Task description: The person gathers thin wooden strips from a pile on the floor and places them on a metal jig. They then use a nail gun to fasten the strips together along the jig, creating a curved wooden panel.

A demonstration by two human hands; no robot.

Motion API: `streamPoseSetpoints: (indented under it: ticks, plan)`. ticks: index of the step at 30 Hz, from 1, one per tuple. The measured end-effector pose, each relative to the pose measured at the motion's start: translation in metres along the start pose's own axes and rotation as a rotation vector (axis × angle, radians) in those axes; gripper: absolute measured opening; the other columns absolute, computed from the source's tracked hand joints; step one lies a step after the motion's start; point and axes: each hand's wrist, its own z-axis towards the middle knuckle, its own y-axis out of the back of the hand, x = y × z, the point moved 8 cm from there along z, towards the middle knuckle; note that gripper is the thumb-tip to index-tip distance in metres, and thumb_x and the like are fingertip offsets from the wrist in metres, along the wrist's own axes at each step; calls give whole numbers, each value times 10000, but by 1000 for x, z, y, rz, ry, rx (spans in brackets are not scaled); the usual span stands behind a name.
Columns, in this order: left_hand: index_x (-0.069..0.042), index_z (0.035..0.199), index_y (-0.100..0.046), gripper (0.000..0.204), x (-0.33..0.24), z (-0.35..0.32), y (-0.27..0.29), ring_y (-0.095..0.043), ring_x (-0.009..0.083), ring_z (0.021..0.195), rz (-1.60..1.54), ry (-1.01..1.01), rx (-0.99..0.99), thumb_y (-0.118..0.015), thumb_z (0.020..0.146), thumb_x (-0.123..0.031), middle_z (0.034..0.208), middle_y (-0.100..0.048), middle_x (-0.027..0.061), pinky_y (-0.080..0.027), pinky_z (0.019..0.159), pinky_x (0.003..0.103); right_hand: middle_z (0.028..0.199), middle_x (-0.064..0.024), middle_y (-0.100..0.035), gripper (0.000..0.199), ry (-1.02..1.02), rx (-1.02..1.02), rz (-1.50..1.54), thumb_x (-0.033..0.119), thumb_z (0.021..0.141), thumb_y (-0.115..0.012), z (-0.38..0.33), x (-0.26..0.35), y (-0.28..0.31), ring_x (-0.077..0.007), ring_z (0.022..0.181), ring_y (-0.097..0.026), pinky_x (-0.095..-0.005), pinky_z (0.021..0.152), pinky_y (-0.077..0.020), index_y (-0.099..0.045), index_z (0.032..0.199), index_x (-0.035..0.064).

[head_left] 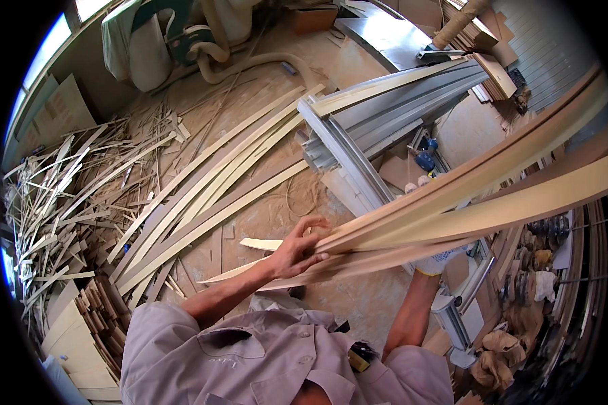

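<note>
A person in a grey shirt (250, 351) looks down on both arms working a bundle of long thin wood strips (466, 202). The bare left hand (297, 250) grips the near ends of the strips, fingers curled over the top of the stack. The right hand (436, 262), in a white glove, is mostly hidden under the bundle and seems to support it from below; its grip cannot be told. The strips fan out from the hands and run far to the right, bending upward.

On the sawdust floor (277, 202) to the left lie more long strips (209, 196) in a loose row, and further left a tangled scrap pile (67, 196). A grey metal machine rail (378, 121) stretches away in the middle. Stacked boards (81, 337) sit at near left.
</note>
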Motion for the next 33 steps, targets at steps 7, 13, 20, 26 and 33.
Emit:
streamPoseSetpoints:
  ticks: [7, 13, 20, 26, 33]
  plan:
    - [21, 1091, -579, 284, -8, -1, 1, -192, 438, 1555, -72, -66, -37, -673, 993, -228, 1641, -211, 232, -290, 1214, 508, 1429, -179, -494, 838, -161, 106, 87, 690, 977, -453, 0, -7, -34, -315, 1269, -512, -468, 1128, -398, -353, 1537, 74]
    - [-31, 1147, -435, 357, -7, 18, -24, -317, 494, 1479, -19, -202, 130, -689, 982, -219, 1627, -229, 287, -397, 1137, 494, 1397, -198, -507, 882, -365, 220, 205, 726, 944, -481, -9, -16, -55, -340, 1258, -512, -488, 1120, -400, -370, 1522, 70]
    - [-22, 1607, -140, 1155, 9, 1, -49, -467, 444, 1344, 346, -56, -65, -766, 811, -577, 1486, -447, 273, -422, 1079, 511, 1359, -219, -522, 934, -352, 243, 332, 769, 905, -513, -16, -16, -74, -368, 1245, -513, -513, 1109, -401, -389, 1505, 65]
    - [-19, 1607, -167, 1337, 10, 11, -39, -454, 424, 1338, 136, 49, 57, -899, 648, -597, 1459, -448, 241, -358, 1134, 507, 1278, -205, -517, 1134, -223, 65, 87, 873, 716, -638, -24, -13, -86, -364, 1204, -517, -504, 1074, -429, -394, 1467, 58]
    - [-93, 1610, -289, 1039, 49, 15, -6, -305, 332, 1521, -571, 199, 371, -638, 857, -719, 1616, -372, 169, -250, 1253, 473, 1117, -40, -503, 1065, -302, 323, 296, 701, 541, -909, -25, -16, -122, -225, 1026, -466, -415, 979, -383, -484, 1321, 113]
